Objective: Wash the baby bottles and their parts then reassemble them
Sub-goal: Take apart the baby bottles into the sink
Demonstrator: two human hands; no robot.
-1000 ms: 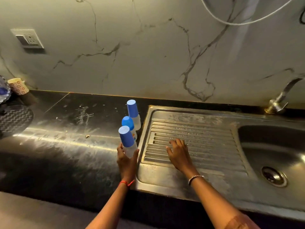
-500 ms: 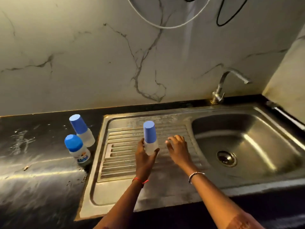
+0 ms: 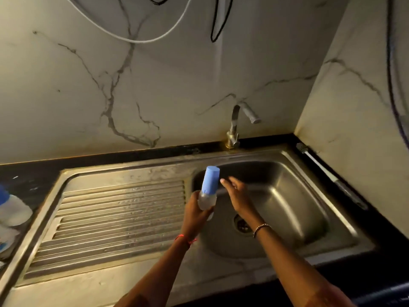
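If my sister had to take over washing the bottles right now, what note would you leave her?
Left hand: holding one bottle upright over the left edge of the basin, blue cap on.
Right hand: open and empty, beside the cap, not gripping it.
Other bottles: on the counter at far left, partly out of view.
Tap: no water running.
Done: one bottle brought to the sink.
Left: uncap it, wash every part, do the others, put all back together.
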